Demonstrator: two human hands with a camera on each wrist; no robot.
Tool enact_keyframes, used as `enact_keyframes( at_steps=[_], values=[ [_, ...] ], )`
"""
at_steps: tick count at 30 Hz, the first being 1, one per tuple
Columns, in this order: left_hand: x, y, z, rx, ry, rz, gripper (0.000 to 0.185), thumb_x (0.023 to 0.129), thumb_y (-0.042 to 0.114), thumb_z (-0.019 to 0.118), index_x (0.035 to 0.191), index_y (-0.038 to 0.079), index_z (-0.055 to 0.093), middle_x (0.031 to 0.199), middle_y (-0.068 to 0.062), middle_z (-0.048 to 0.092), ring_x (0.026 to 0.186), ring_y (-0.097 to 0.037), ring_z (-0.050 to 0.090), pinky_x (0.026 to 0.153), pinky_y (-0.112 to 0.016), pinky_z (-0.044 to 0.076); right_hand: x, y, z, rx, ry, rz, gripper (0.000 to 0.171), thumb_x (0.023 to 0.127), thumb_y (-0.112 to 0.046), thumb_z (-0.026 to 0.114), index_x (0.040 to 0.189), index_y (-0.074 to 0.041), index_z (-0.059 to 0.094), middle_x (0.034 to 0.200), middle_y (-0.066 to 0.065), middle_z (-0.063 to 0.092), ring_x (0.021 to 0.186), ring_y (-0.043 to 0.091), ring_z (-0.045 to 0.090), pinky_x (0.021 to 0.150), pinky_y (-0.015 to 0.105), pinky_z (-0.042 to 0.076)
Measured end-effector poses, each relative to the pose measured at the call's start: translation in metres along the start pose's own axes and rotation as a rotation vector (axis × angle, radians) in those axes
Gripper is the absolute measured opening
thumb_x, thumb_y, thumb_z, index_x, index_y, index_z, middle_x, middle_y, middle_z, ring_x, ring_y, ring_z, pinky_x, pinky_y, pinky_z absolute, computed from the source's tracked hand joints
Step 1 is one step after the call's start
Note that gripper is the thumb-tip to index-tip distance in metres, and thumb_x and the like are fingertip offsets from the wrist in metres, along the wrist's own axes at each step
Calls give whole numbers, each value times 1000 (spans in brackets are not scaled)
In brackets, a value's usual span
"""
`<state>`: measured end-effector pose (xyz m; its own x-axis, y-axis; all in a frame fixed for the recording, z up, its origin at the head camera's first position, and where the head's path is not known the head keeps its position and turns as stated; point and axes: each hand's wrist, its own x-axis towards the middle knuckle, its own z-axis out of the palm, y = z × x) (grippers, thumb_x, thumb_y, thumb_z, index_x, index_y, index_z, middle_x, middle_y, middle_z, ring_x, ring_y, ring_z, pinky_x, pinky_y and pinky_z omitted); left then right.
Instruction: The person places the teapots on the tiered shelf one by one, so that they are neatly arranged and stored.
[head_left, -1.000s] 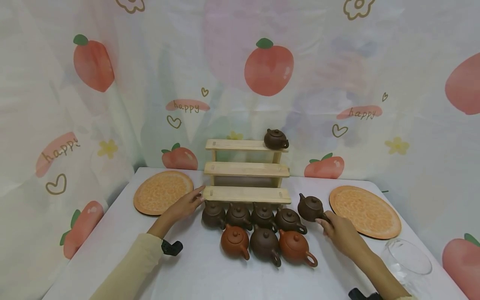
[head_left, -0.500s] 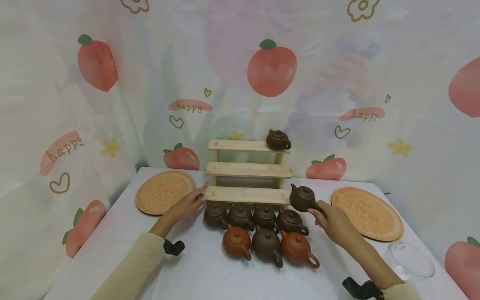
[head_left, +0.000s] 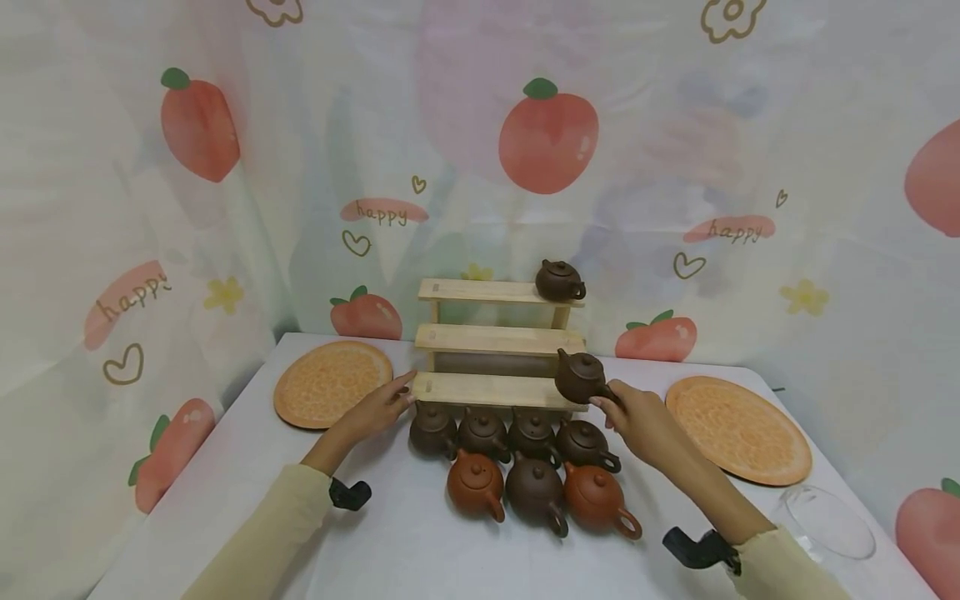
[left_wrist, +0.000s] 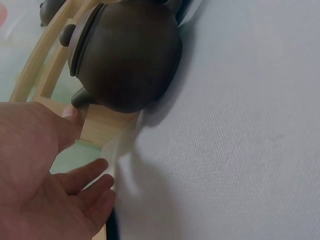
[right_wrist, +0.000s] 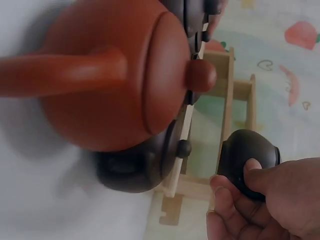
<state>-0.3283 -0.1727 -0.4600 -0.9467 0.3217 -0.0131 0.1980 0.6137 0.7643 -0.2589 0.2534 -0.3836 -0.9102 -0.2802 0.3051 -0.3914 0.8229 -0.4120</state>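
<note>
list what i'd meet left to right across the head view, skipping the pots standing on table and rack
Left mat, left hand, rack, held teapot, right hand, right mat, clear vessel.

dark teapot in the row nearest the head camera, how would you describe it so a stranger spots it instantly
Find the three-tier wooden stand on the white table, then the four dark teapots in front of it. In the shorter row nearer the camera, take the middle teapot: the only dark one there, between two orange-brown teapots.
</note>
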Motion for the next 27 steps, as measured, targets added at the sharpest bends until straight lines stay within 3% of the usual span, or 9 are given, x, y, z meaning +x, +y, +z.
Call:
enact_keyframes(
  at_steps=[10,20,27],
  values=[
    [3,-1,2,-23,-2,37,56,115,20,45,167,4,28,165,-26,39,148,-47,44,117,-60,41,28,-11,2,22,35,-26,25,108,-21,64,87,-8,60,68,-2,63,62,13,54,61,34,45],
    [2,-1,0,-20,3,25,56,115,20,44,166,4,28,163,-27,41,147,-47,44,116,-61,41,65,-21,0,50,10,-40,26,111,-22,58,91,-6,58,77,10,67,60,16,52,59,34,43],
    [3,-1,1,-28,5,20,56,115,20,44,167,4,28,164,-27,40,148,-48,43,117,-62,40,92,-31,-4,39,-3,-37,27,112,-21,56,92,-3,58,75,9,64,60,20,54,61,36,44]
  ],
)
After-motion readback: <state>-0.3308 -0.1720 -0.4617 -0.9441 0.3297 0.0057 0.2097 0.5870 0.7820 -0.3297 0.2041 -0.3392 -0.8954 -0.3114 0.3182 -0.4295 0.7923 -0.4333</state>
